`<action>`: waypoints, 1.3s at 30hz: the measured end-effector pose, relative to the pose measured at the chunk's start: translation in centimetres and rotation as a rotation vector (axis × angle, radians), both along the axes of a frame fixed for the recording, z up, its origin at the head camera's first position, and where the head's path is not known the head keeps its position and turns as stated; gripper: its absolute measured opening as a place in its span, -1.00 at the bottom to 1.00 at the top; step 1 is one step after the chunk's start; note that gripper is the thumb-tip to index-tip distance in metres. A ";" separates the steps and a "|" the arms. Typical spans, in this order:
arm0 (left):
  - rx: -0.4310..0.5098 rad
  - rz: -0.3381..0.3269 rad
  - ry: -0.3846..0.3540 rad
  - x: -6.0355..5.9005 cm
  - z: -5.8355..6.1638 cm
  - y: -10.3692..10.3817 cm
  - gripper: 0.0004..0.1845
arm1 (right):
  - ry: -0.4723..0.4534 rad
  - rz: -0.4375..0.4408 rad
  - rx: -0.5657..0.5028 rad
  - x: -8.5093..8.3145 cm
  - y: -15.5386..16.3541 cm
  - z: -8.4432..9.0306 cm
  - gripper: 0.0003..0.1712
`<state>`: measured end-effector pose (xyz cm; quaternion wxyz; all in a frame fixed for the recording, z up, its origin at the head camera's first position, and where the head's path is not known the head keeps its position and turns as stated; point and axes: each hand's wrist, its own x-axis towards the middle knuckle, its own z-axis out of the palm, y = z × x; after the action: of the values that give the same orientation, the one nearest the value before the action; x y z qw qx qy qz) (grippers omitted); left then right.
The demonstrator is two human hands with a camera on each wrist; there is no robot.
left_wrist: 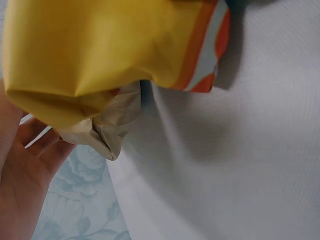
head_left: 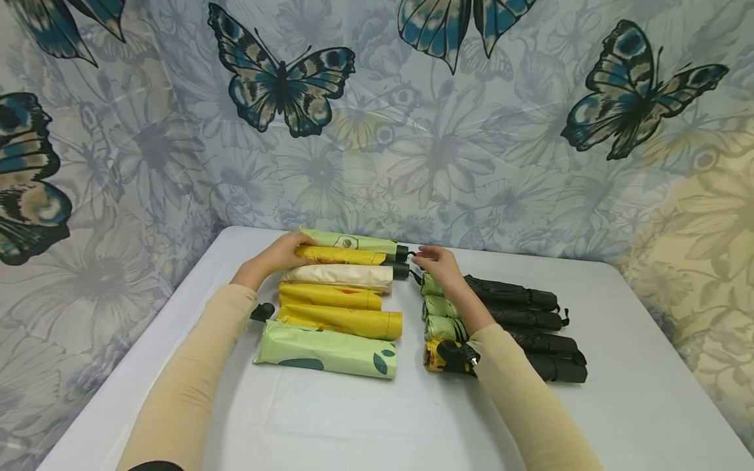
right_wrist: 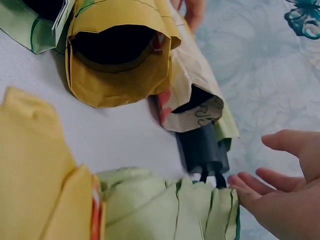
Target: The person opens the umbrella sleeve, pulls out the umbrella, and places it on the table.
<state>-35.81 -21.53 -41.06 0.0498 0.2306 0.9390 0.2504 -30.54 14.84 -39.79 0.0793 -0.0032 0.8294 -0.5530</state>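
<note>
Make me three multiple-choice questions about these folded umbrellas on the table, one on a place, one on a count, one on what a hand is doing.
1. Where does the light green sleeve with dark leaves lie in the left row?
A. nearest the person
B. farthest from the person
C. in the middle

2. How many black umbrellas lie in the right row?
A. two
B. four
C. six

3. How is the right hand held?
A. clenched in a fist
B. wrapped round a black umbrella
C. fingers loosely extended by the black handle

Answers:
1. A, since it is the row's closest piece on the white table.
2. B, as four black bundles lie side by side.
3. C, because the right wrist view shows relaxed fingers gripping nothing.
</note>
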 end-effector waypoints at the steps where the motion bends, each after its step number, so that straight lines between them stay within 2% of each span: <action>1: 0.004 0.003 -0.004 0.0 0.0 0.0 -0.49 | -0.003 0.009 0.009 -0.1 -0.2 0.0 -0.37; 7: 0.011 0.017 -0.011 -0.2 0.1 -0.1 -0.50 | -0.013 0.042 0.061 -0.6 -1.5 -0.2 -0.42; 17: 0.022 0.028 -0.019 -0.3 0.0 0.2 -0.51 | -0.011 0.003 0.202 -1.6 -3.2 -1.9 -0.48; 24: 0.004 0.035 -0.009 -0.3 -0.1 0.2 -0.50 | 0.044 0.031 0.328 -1.7 -4.0 -2.3 -0.45; 32: -0.012 0.033 0.006 -0.4 -0.2 0.3 -0.50 | 0.083 -0.019 0.352 -1.6 -4.3 -2.5 -0.49; 39: -0.022 0.053 -0.007 -0.2 -0.3 0.2 -0.50 | 0.092 0.011 0.372 -1.1 -4.5 -2.4 -0.51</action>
<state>-35.97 -21.32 -41.40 0.0490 0.2042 0.9472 0.2423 -31.67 10.36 -42.21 0.0437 -0.0182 0.9201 -0.3889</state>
